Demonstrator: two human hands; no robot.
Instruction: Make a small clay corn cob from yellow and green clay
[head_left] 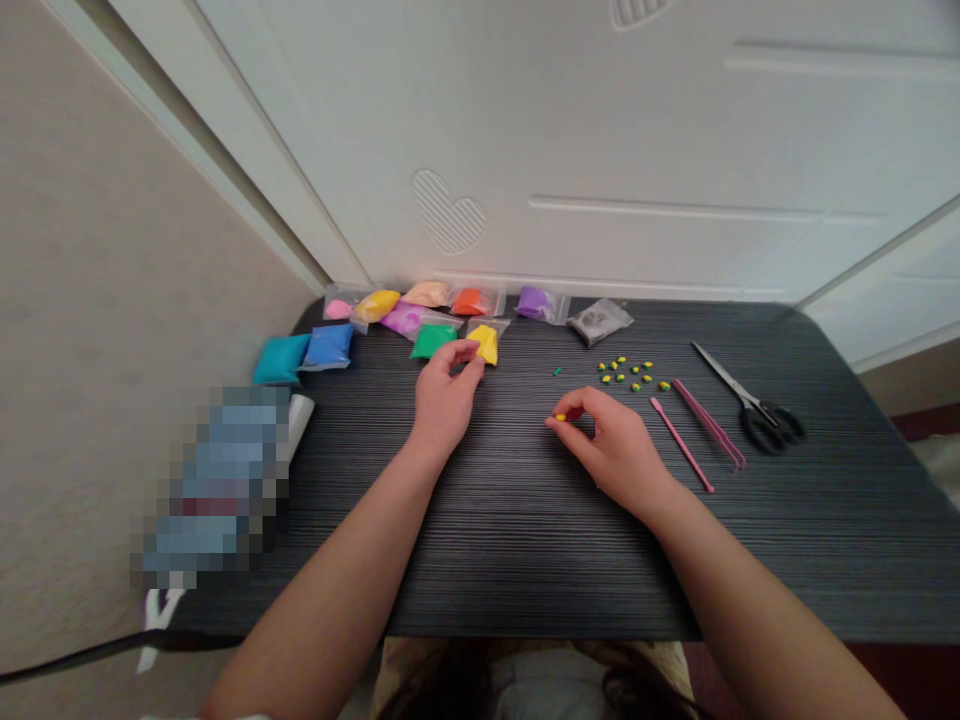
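My left hand [444,400] reaches to the back of the table, its thumb and forefinger closed at the near-left edge of a clear bag of yellow clay [487,346]. Beside it, partly behind my fingers, lies a bag of green clay [433,341]. My right hand [611,445] pinches a small yellow clay piece [561,417] between thumb and fingertips, just above the tabletop. A tiny green clay bit [556,371] rests beyond that hand. To its upper right sit several small yellow-and-green clay pieces [635,387].
Scissors [757,405], pink tweezers [705,420] and a pink modelling tool [681,443] lie at right. More clay bags, including purple [534,303], grey [600,321] and blue [328,345], line the back and left. A blurred-out object [225,480] occupies the left edge. A white panel [480,150] rises behind.
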